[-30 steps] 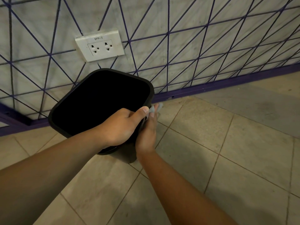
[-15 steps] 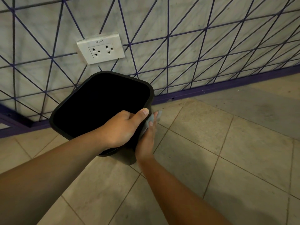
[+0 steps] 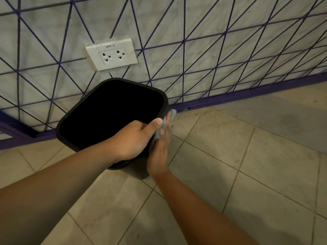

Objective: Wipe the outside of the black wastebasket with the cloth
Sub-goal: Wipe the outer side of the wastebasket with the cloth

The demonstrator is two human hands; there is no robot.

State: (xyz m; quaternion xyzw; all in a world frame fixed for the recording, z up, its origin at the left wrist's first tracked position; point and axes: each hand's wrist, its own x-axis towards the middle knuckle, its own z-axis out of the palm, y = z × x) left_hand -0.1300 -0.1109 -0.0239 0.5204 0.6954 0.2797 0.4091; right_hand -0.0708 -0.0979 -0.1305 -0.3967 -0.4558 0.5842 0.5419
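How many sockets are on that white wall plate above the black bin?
2, side by side on the white rectangular wall plate: the left socket and the right socket.

A pale marbled wall (image 3: 221, 18) is filling the frame from nine to three o'clock, with thin purple lines (image 3: 184, 50) crossing it in triangles. A white double socket plate (image 3: 111, 54) labelled BPP-2 is sitting at eleven o'clock. A purple skirting strip (image 3: 247, 93) is running along its foot, and beige floor tiles (image 3: 265, 156) are spreading toward six o'clock under dim, uneven light.
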